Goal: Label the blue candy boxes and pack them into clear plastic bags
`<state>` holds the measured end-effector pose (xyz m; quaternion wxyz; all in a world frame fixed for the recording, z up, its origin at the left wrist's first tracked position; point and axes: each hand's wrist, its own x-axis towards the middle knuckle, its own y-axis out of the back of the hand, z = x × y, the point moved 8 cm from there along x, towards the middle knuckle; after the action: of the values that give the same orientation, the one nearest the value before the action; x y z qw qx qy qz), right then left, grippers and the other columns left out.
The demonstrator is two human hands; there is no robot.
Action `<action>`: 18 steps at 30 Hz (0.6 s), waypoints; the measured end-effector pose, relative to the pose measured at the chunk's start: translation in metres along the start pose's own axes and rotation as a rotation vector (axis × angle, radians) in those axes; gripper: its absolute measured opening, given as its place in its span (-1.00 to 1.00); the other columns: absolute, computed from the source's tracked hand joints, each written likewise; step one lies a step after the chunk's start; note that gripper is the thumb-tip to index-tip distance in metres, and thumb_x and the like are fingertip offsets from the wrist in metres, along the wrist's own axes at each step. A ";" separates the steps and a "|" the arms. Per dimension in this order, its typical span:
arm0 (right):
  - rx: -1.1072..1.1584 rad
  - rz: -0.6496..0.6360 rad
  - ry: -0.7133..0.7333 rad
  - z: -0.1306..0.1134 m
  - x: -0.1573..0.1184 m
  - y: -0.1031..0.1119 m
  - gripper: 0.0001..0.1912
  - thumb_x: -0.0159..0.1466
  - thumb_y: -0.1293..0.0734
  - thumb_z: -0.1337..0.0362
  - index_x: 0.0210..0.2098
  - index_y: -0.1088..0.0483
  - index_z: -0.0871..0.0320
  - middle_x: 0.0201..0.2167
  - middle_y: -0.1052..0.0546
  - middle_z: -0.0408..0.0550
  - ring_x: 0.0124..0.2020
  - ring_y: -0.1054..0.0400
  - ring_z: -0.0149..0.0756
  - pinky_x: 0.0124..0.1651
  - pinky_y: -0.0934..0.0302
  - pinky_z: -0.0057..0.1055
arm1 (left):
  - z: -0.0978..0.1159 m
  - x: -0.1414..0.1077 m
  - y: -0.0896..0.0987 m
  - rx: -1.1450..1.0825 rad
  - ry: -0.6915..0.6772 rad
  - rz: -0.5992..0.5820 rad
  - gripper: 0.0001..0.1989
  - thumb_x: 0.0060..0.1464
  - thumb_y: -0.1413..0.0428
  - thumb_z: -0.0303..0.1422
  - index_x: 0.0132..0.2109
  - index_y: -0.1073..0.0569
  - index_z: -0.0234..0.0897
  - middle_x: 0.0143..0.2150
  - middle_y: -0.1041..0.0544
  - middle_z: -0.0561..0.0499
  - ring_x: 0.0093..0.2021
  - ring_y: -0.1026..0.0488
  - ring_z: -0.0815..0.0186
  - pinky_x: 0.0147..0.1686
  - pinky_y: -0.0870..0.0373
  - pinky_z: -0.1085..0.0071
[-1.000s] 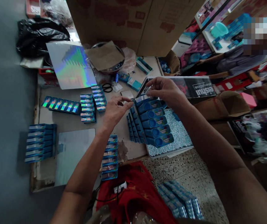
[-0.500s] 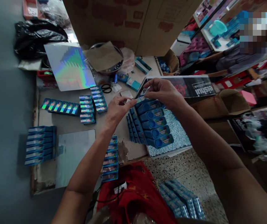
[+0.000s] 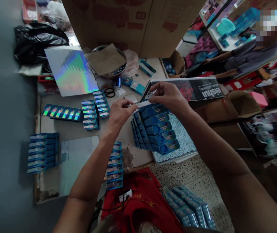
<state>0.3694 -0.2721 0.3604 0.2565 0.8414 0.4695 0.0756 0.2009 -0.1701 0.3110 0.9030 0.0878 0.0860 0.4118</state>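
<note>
A narrow whitish strip (image 3: 144, 104) is stretched between my two hands, just above the far end of a stack of blue plastic trays (image 3: 158, 129). The fingers of my left hand (image 3: 122, 110) pinch the strip's left end. At its right end, my right hand (image 3: 168, 95) pinches it between thumb and fingers. The blue trays have round hollows and printed labels, and they lean over a shallow tray of small pale-blue and white pellets (image 3: 183, 136). Whether either hand also touches the stack cannot be made out.
More blue tray stacks (image 3: 43, 152) stand around the worktable, beside a pale board (image 3: 79, 161). Scissors (image 3: 109, 92) and a shiny holographic sheet (image 3: 71, 71) lie farther back. A large cardboard box (image 3: 133, 26) rises behind. Another person (image 3: 247, 60) is at the upper right.
The strip has turned from a small shiny piece at the fingertips into a longer, whitish band between the hands. My left hand has shifted slightly left; the stack stays put.
</note>
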 end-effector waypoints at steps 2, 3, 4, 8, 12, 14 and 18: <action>-0.045 0.018 0.010 0.000 0.000 0.001 -0.70 0.01 -0.49 0.36 -0.26 -0.42 0.07 -0.51 -0.46 -0.19 -0.43 -0.34 -0.30 -0.37 -0.20 -0.32 | 0.000 0.001 -0.002 0.057 -0.001 0.001 -0.88 -0.04 -0.24 -0.30 -0.43 -0.59 -0.25 -0.53 -0.42 0.10 -0.46 -0.28 0.38 -0.45 -0.12 0.41; -0.070 0.032 0.019 0.000 0.000 0.003 -0.69 0.01 -0.50 0.36 -0.27 -0.42 0.07 -0.51 -0.46 -0.19 -0.43 -0.34 -0.29 -0.36 -0.20 -0.32 | -0.001 0.002 -0.003 0.082 -0.002 0.002 -0.88 -0.03 -0.24 -0.30 -0.42 -0.59 -0.25 -0.54 -0.40 0.10 -0.47 -0.27 0.38 -0.46 -0.11 0.40; -0.102 0.053 0.030 0.000 0.001 0.005 -0.69 -0.01 -0.51 0.35 -0.27 -0.42 0.06 -0.51 -0.45 -0.19 -0.42 -0.33 -0.29 -0.35 -0.19 -0.31 | -0.002 0.002 -0.005 0.099 -0.001 0.002 -0.88 -0.03 -0.25 -0.30 -0.42 -0.59 -0.25 -0.54 -0.39 0.10 -0.47 -0.26 0.38 -0.46 -0.10 0.40; -0.245 0.202 0.078 0.009 0.005 0.023 -0.56 -0.12 -0.63 0.26 -0.36 -0.36 0.03 -0.48 -0.39 -0.20 -0.37 -0.27 -0.28 -0.34 -0.15 -0.32 | -0.010 0.005 -0.017 0.067 0.001 -0.021 -0.81 0.01 -0.27 -0.22 -0.40 -0.59 -0.26 -0.50 -0.43 0.08 -0.46 -0.30 0.37 -0.46 -0.11 0.41; -0.147 0.141 -0.071 0.046 0.012 0.022 -0.52 -0.13 -0.65 0.12 -0.41 -0.32 0.04 -0.51 -0.35 -0.22 -0.43 -0.20 -0.32 -0.39 -0.08 -0.34 | -0.024 0.010 -0.028 -0.070 0.034 -0.028 -0.78 -0.01 -0.28 -0.20 -0.32 -0.60 -0.27 -0.47 -0.46 0.07 -0.44 -0.34 0.38 -0.41 -0.21 0.42; -0.043 0.076 -0.130 0.059 0.012 0.014 -0.54 -0.08 -0.62 0.06 -0.39 -0.33 0.04 -0.51 -0.35 -0.22 -0.45 -0.18 -0.33 -0.41 -0.06 -0.35 | -0.032 0.012 -0.025 -0.117 0.053 -0.016 -0.76 -0.08 -0.32 -0.22 -0.29 -0.60 -0.26 -0.48 -0.43 0.09 -0.45 -0.34 0.38 -0.42 -0.22 0.43; -0.075 0.038 -0.076 0.051 0.006 0.005 -0.58 0.00 -0.59 0.00 -0.35 -0.36 0.04 -0.52 -0.30 -0.23 -0.44 -0.16 -0.33 -0.40 -0.06 -0.37 | -0.050 0.009 -0.004 -0.216 0.143 -0.003 -0.77 -0.22 -0.35 -0.28 -0.37 -0.53 -0.26 -0.47 -0.41 0.10 -0.44 -0.31 0.40 -0.42 -0.27 0.44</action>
<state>0.3951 -0.2882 0.3183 0.3042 0.8422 0.4403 0.0661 0.1984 -0.1616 0.2603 0.8993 -0.0397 0.1052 0.4225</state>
